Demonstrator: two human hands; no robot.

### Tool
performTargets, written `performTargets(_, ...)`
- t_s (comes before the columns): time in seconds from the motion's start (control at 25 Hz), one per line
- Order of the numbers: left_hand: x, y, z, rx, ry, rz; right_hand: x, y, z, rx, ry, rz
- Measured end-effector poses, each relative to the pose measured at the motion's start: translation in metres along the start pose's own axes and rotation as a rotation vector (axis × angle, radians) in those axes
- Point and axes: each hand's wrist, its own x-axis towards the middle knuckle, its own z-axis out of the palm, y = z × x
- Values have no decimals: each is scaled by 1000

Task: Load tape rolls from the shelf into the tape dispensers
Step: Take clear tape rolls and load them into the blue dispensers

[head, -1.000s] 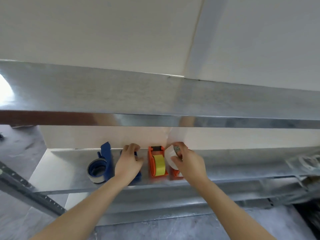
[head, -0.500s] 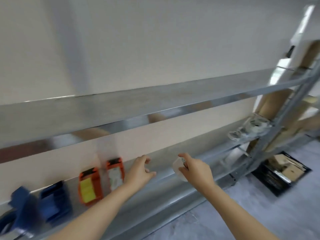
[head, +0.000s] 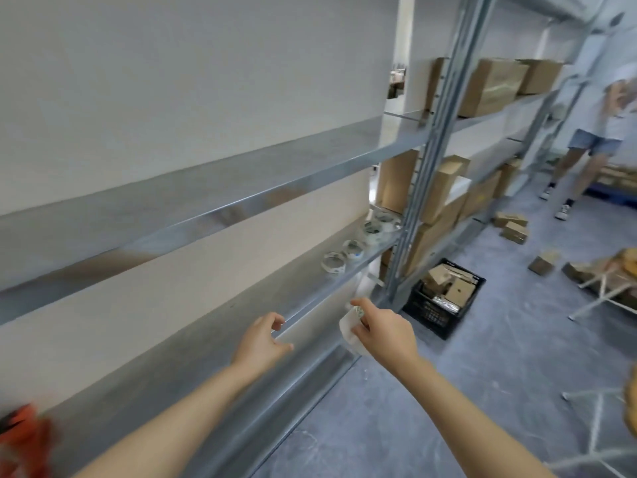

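Observation:
My right hand (head: 382,334) grips a whitish tape roll (head: 350,331) just off the front edge of the metal shelf (head: 193,346). My left hand (head: 260,343) hovers over the shelf edge with loosely curled fingers, holding nothing. Several clear tape rolls (head: 351,251) lie farther right on the same shelf, near the upright post. An orange tape dispenser (head: 20,439) shows blurred at the bottom left corner; the other dispensers are out of view.
A black crate (head: 444,307) of cardboard pieces stands on the floor by the shelf post (head: 427,167). Cardboard boxes (head: 489,86) fill the neighbouring shelves. A person (head: 593,139) stands in the aisle at the far right. Small boxes lie on the grey floor.
The view has swung right along the shelf, away from the dispensers. Both hands left the dispensers and moved right; the right hand kept the whitish roll.

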Motion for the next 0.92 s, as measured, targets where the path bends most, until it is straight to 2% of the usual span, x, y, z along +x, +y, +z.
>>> performTargets(0.28,118,61,58,33,-126,93,49,98,-2,-3,17,176)
performTargets(0.48,239,99,90,7,-174,125,133,159,1,-33,3,248)
performTargets(0.68,342,131,111,27,-194,86,222,196,8,-57,-51,298)
performTargets(0.92,401,154,161,49,-201,68,284,223,28,-27,-115,286)
